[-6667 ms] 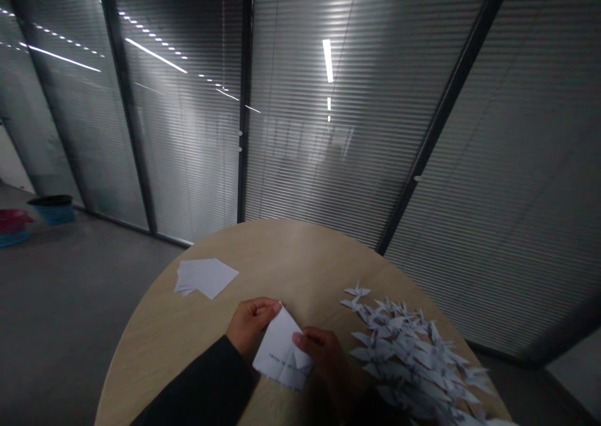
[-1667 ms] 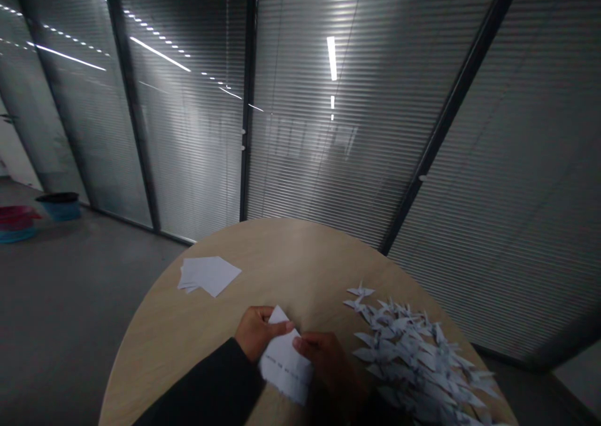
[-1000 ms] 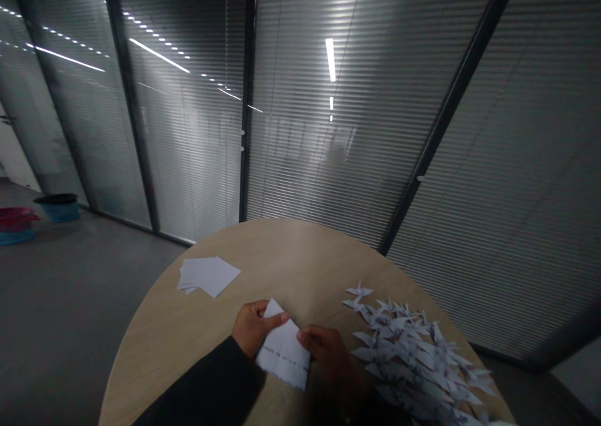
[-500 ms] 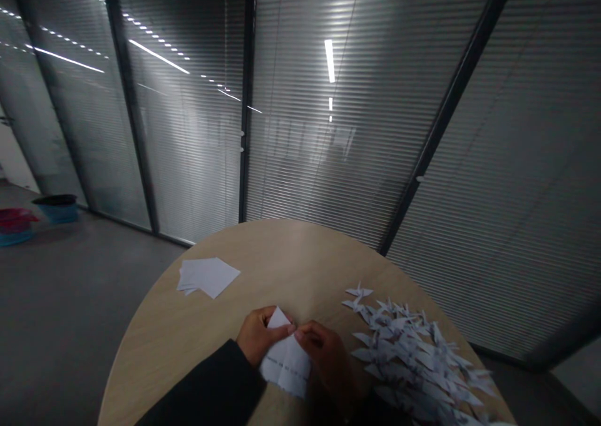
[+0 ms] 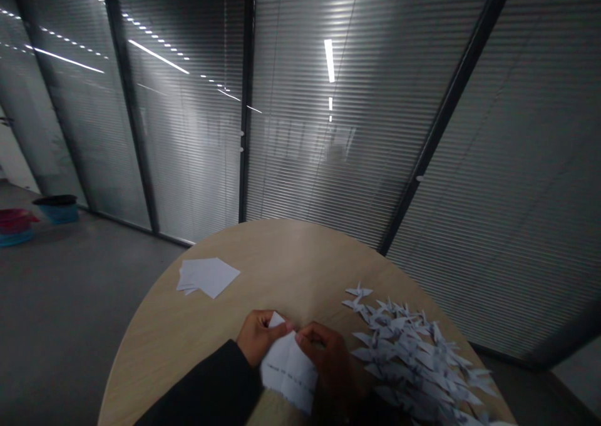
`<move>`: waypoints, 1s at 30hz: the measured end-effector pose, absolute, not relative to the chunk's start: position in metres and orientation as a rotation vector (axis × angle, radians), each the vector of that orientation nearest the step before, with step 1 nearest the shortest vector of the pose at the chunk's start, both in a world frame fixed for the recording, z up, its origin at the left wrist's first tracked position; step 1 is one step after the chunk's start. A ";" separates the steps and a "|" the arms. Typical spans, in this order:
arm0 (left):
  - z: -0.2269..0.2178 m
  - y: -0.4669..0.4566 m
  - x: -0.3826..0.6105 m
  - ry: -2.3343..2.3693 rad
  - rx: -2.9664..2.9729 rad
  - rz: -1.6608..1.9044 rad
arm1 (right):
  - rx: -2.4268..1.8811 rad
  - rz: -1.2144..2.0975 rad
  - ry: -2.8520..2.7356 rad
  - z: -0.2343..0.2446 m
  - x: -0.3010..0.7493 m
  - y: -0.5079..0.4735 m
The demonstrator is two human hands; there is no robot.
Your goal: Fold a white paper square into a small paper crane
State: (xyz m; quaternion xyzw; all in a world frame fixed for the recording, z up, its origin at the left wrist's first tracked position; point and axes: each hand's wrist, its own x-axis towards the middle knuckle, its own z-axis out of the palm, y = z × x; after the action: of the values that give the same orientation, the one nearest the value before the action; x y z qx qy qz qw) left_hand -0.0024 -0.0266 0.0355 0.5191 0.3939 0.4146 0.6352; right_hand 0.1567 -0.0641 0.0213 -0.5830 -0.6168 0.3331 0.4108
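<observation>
A partly folded sheet of white paper is held between both hands above the near part of the table. A line of dark print runs across its lower part, and the bottom edge looks ragged. My left hand pinches its upper left side, thumb on top. At the upper right edge, my right hand grips the paper between thumb and forefinger; its other fingers are curled and in shadow. Just to the right lies a heap of folded paper cranes.
A small stack of white paper sheets lies on the left of the round wooden table. Behind it stands a glass partition with blinds. On the floor at far left are a blue bucket and a red-and-blue basin.
The paper has turned slightly, its lower edge swinging to the right and down. Its top corner sits a little lower and further left. Both hands have barely moved.
</observation>
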 end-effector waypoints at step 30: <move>0.023 -0.018 -0.007 0.805 1.062 0.947 | -1.493 0.885 -1.501 0.025 0.156 -0.063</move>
State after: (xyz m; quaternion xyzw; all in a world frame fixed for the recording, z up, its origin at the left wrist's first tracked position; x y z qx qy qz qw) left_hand -0.0068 -0.0181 0.0235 0.4740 0.3590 0.4223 0.6842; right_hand 0.1557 -0.0634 0.0248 -0.5932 -0.5963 0.3516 0.4110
